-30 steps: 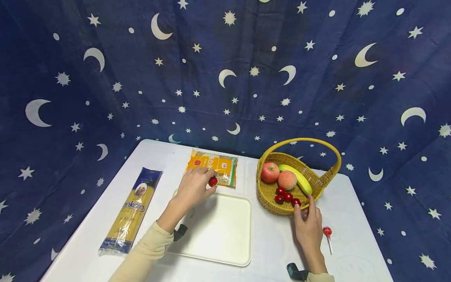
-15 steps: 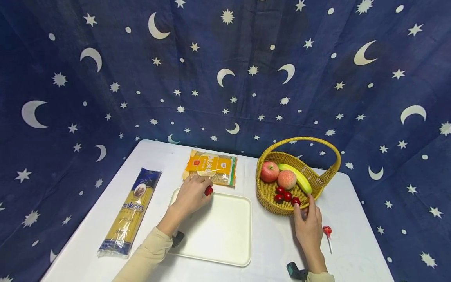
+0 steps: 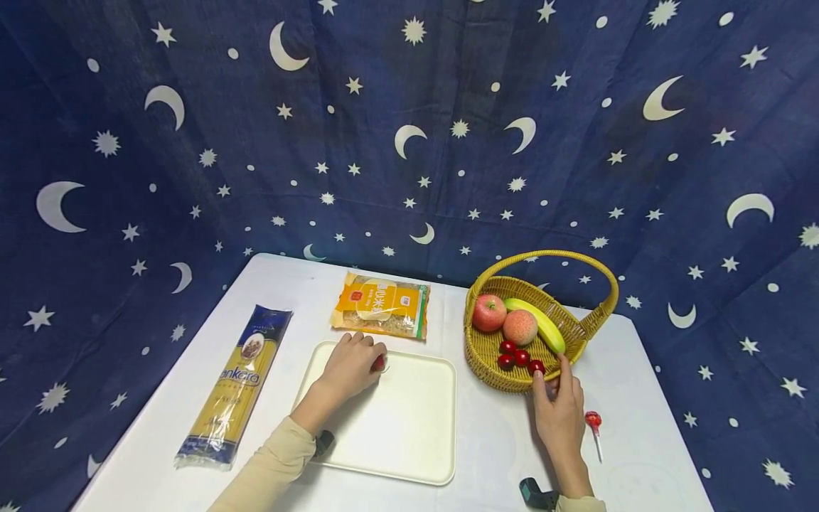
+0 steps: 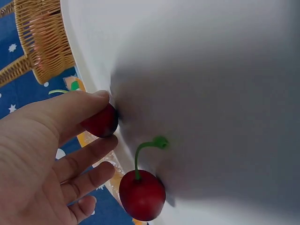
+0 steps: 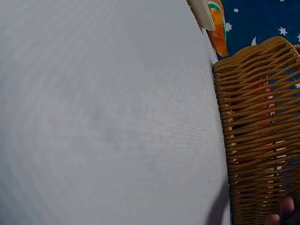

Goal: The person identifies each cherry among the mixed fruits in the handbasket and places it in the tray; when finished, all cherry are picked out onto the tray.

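Observation:
My left hand [image 3: 350, 366] is low over the far left of the cream tray [image 3: 409, 419], pinching a red cherry [image 4: 104, 123] between thumb and fingers. A second cherry [image 4: 143, 196] with a green stem lies on the tray beside that hand; in the head view the hand hides it. My right hand [image 3: 560, 412] grips the near rim of the wicker basket [image 3: 489, 370], its fingertips showing at the weave in the right wrist view. Inside the basket are a red apple [image 3: 489, 313], a peach [image 3: 520, 328], a banana [image 3: 544, 327] and several cherries [image 3: 521, 357].
An orange food packet [image 3: 382, 307] lies behind the tray. To the left is a long blue and yellow pasta packet [image 3: 237, 387]. A red lollipop [image 3: 593, 421] lies right of my right hand. A starry blue cloth [image 3: 384, 142] hangs behind the white table [image 3: 493, 455].
My left hand has come down and slightly left with the cherry, from near the orange packet to low over the tray. The right hand has stayed at the basket rim.

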Tool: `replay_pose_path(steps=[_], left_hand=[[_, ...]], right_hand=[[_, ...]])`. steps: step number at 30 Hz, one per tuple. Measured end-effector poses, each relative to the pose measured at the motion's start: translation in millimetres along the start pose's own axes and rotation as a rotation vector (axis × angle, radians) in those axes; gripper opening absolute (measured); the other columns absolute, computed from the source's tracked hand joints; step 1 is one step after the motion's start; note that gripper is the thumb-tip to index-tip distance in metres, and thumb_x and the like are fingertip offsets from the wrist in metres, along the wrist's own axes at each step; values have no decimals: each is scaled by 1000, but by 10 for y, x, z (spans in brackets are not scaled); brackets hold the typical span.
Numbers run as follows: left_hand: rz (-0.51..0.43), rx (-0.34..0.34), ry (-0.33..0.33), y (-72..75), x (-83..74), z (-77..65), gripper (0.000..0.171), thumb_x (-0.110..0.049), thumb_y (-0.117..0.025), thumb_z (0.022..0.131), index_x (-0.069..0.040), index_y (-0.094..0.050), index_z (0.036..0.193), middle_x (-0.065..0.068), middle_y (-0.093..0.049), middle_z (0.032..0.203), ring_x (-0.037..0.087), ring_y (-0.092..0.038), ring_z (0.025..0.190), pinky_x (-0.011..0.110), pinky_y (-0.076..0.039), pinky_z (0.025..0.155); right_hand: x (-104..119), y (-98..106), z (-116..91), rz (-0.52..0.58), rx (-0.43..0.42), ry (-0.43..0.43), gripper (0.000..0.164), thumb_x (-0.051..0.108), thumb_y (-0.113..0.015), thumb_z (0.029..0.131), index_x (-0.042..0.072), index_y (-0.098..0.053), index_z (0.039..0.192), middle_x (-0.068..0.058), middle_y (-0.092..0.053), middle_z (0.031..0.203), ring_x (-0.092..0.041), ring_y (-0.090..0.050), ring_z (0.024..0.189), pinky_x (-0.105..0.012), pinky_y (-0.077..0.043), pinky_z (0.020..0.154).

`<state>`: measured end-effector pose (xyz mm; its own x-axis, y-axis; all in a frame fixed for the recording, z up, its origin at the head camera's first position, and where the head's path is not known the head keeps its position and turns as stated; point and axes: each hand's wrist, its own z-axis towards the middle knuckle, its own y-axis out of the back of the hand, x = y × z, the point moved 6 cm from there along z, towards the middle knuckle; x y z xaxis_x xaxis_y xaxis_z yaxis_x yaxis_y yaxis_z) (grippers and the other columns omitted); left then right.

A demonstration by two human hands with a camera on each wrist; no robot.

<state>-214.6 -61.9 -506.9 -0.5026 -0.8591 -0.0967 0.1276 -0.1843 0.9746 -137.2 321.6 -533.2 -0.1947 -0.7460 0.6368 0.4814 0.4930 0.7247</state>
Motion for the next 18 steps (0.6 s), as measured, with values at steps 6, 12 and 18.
replay_pose_path(steps=[6,12,18], left_hand=[[-4,-9,1,6,-1,-12,30,-23,-91,81,-21,-76,107,-1,-74,93,19,-59,86,33,-41,77],[-6,1,11,3,-6,-47,36,-19,-90,79,-20,-76,112,0,-71,96,21,-59,91,35,-41,80],[0,-4,15,38,-20,-78,36,-19,-90,80,-20,-74,112,0,-68,96,21,-57,91,35,-41,80]], right_hand=[[-6,-7,1,-3,-10,10,64,39,-57,108,13,-39,163,-10,-51,103,-21,-44,92,-33,-32,69],[-13,-10,3,2,-11,14,63,39,-57,108,14,-40,163,-9,-51,103,-20,-44,91,-32,-32,68],[-5,-10,4,5,-11,12,63,38,-57,108,13,-39,163,-9,-51,103,-21,-44,92,-33,-32,69]])
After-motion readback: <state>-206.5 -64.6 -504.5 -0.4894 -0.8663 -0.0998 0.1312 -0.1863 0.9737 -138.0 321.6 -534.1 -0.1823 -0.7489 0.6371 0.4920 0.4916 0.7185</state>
